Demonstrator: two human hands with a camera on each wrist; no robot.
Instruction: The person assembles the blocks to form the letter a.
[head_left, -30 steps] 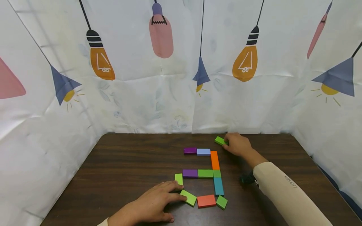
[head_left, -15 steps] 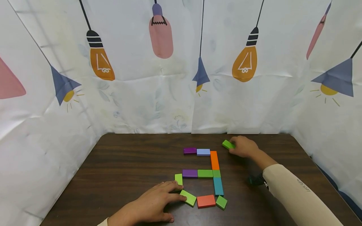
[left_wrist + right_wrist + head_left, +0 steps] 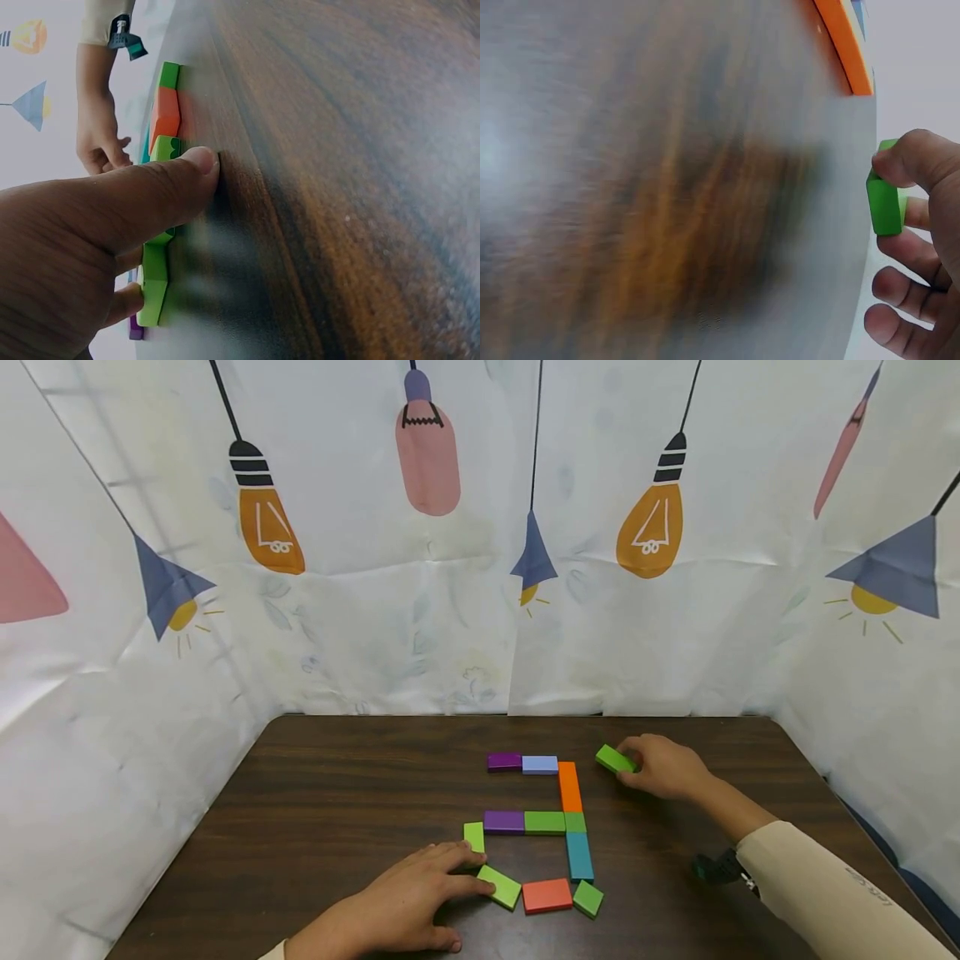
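My right hand (image 3: 663, 766) pinches a bright green block (image 3: 617, 759) between thumb and fingers, right of the block figure; the right wrist view shows that block (image 3: 886, 196) too. My left hand (image 3: 416, 893) lies at the figure's lower left, fingers extended. One fingertip touches a tilted lime block (image 3: 501, 887), another a lime block (image 3: 474, 835) above it. The figure also has a dark purple block (image 3: 504, 762), a light blue block (image 3: 540, 765), an orange block (image 3: 570, 787), a purple block (image 3: 504, 822), a green block (image 3: 544, 823) and a teal block (image 3: 580, 857).
A small green block (image 3: 574, 822) joins the orange and teal ones. At the bottom lie a red block (image 3: 547, 895) and a turned green block (image 3: 588, 899). Everything rests on a dark wooden table (image 3: 337, 793), with a lamp-printed curtain (image 3: 360, 635) hanging behind.
My right hand has moved right and toward me, carrying the green block away from the table's far edge. The left hand and the other blocks stay in place.
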